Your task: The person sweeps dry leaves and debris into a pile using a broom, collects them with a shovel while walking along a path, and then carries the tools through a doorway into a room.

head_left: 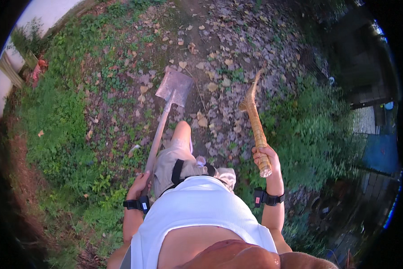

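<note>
Evidently both hands are full: the left hand (141, 183) is wrapped around the long handle of a shovel (168, 105) beside the hip, and the right hand (266, 157) is clamped on a ringed tan stalk (256, 123) near its thick cut end. Beyond the grips, the shovel slants up and away past the bare knee (182, 131), blade foremost, while the stalk tapers forward to a thin, bent tip. Farther out lie fallen leaves (241, 49), with green weeds (56, 125) on either side. The step in hand seems to be carrying both; whether the blade touches soil, I cannot tell. Using the shovel two-handed would call for freeing the right hand first.
</note>
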Tool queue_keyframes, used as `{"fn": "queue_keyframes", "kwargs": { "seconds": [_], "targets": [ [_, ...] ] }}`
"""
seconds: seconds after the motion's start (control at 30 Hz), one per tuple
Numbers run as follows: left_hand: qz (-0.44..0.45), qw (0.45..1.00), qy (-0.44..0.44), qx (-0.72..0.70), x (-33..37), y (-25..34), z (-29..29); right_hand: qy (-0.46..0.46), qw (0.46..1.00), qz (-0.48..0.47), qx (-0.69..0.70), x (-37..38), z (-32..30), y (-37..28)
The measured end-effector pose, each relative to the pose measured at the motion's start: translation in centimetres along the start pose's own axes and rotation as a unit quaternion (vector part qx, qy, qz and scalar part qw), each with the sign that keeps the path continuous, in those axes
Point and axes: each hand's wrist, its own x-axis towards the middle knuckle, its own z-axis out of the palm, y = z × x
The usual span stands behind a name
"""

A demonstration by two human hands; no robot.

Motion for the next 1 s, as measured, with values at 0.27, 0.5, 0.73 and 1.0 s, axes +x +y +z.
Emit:
{"fn": "queue_keyframes", "kwargs": {
  "seconds": [0.27, 0.5, 0.73, 1.0],
  "targets": [
    [0.035, 0.997, -0.048, 0.051, 15.9, 27.0, -1.1, -0.058, 0.990, 0.032, 0.122, 21.9, 16.4, -12.5],
    [0.037, 0.996, -0.056, 0.051, 23.2, 51.9, -3.3, -0.095, 0.958, 0.073, 0.261, 35.3, 31.9, -24.7],
    [0.029, 0.993, -0.067, 0.095, 35.4, 71.6, -3.9, -0.071, 0.952, 0.064, 0.291, 51.3, 40.5, -33.4],
    [0.013, 0.997, -0.036, 0.074, 45.8, 94.1, -3.2, 0.037, 0.976, 0.082, 0.196, 71.9, 51.6, -46.4]
  ]
}}
